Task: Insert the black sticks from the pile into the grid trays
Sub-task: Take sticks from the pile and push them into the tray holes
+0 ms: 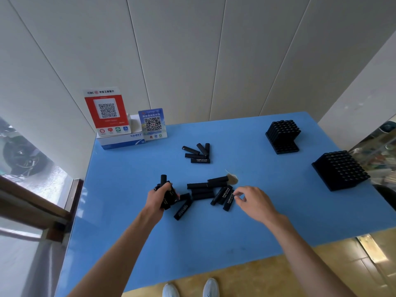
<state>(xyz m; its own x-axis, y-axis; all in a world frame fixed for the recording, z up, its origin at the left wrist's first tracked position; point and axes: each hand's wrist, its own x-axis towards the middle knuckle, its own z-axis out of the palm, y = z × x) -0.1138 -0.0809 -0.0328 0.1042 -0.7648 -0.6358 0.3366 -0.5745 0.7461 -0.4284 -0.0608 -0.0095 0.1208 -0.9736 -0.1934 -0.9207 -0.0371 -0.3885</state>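
Observation:
A pile of black sticks (pixel 205 190) with white lettering lies in the middle of the blue table (pixel 214 232). My left hand (pixel 159 195) grips a bundle of several black sticks (pixel 166 194) at the pile's left end, one poking up. My right hand (pixel 251 200) hovers at the pile's right end, fingers curled over the nearest stick (pixel 228 202); whether they pinch it I cannot tell. A smaller group of sticks (pixel 198 153) lies farther back. Two black grid trays full of sticks stand at the right: the far tray (pixel 282 136) and the near tray (pixel 340 170).
Two QR-code signs, a red one (pixel 106 112) and a blue one (pixel 152 124), stand on a white box (pixel 122 141) at the table's back left. A scrap of paper (pixel 232 176) lies behind the pile. Cluttered shelves flank the right edge. My shoes (pixel 190 289) show below the table's front edge.

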